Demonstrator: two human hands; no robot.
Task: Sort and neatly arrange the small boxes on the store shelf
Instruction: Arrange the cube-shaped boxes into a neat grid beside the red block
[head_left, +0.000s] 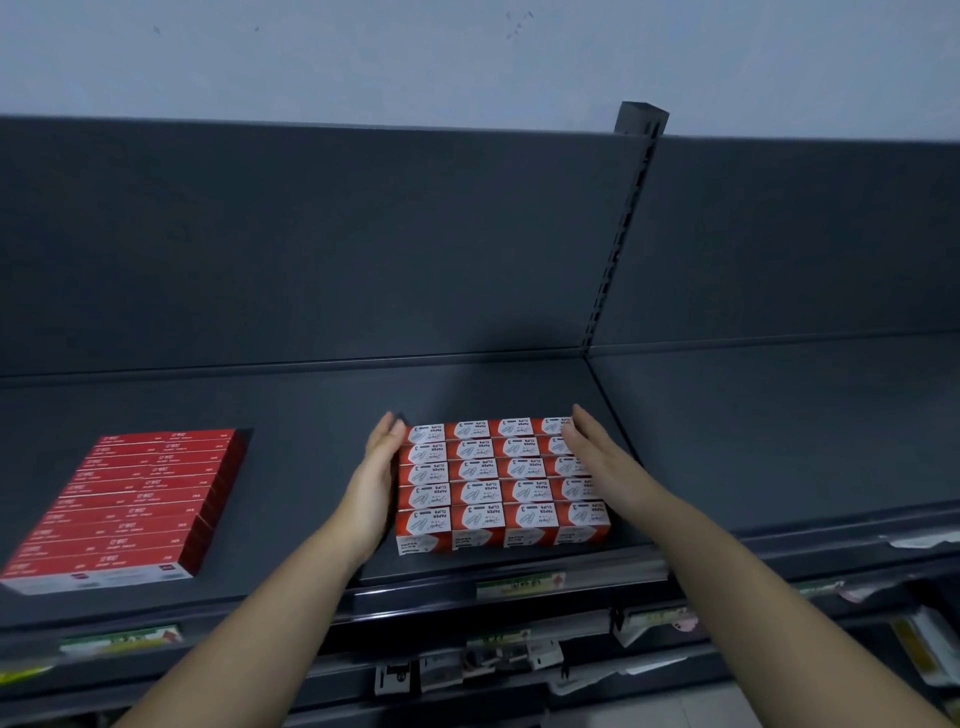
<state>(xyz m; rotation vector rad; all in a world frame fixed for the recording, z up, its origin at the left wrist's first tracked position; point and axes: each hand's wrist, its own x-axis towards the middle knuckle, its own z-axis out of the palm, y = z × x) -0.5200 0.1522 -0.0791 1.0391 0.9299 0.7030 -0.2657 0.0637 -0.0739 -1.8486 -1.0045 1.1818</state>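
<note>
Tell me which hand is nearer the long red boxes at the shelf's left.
Left. The left hand lies flat against the left side of the paper clip boxes, toward the long red boxes; the right hand rests on that block's far right side.

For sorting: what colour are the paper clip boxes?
Paper clip boxes: red and white, head view.
</note>
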